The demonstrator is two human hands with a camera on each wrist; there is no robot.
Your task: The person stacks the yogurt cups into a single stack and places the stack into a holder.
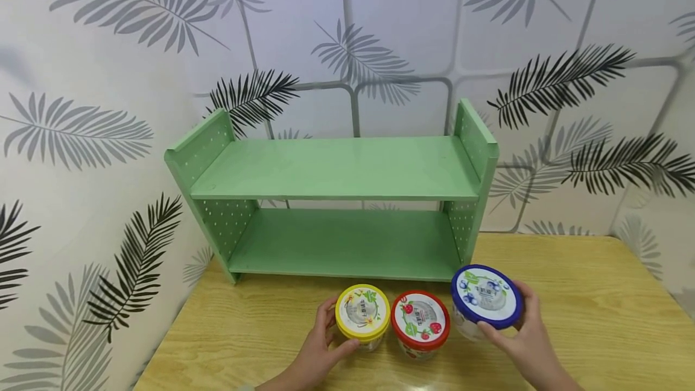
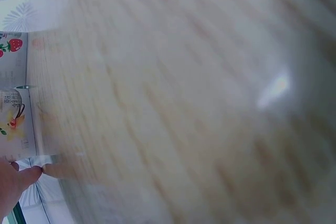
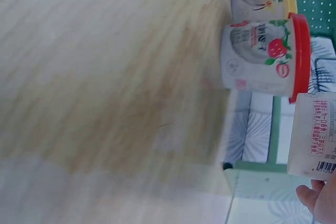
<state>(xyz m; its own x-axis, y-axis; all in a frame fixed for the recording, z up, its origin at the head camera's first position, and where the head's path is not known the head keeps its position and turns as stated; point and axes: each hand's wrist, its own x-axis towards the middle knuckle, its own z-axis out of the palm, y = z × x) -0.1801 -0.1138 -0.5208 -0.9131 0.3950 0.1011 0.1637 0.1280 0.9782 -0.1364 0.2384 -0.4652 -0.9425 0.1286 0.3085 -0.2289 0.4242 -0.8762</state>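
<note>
Gripping one tub in each of two hands, out of three tubs in all. Clasping the single yellow-lidded tub point(image 1: 362, 314) with the left hand point(image 1: 320, 346), by curving fingers and thumb about its side; standing upright on the one wooden table point(image 1: 554, 270). Holding the single blue-lidded tub point(image 1: 487, 296) with the right hand point(image 1: 528, 340), by setting the thumb at the near side and the fingers round the right; raised off the table, just in front of the right end of one green shelf unit point(image 1: 336, 168). Counting one more between those two: a red-lidded tub point(image 1: 420, 320), upright on the table. Set just beside the yellow-lidded one; hard to tell whether touching. Lined up from left to right as yellow, red, blue. Built, in the case of the shelf unit, of two boards between two side panels, with rows of small holes in both. Backed by a pale wall point(image 1: 391, 35) with grey and black leaves. Printed with flowers on the yellow lid, red berries on the red, blueberries on the blue. Showing also, from the right wrist, one barcode point(image 3: 326, 167) beside red lettering on the blue-lidded tub.
</note>
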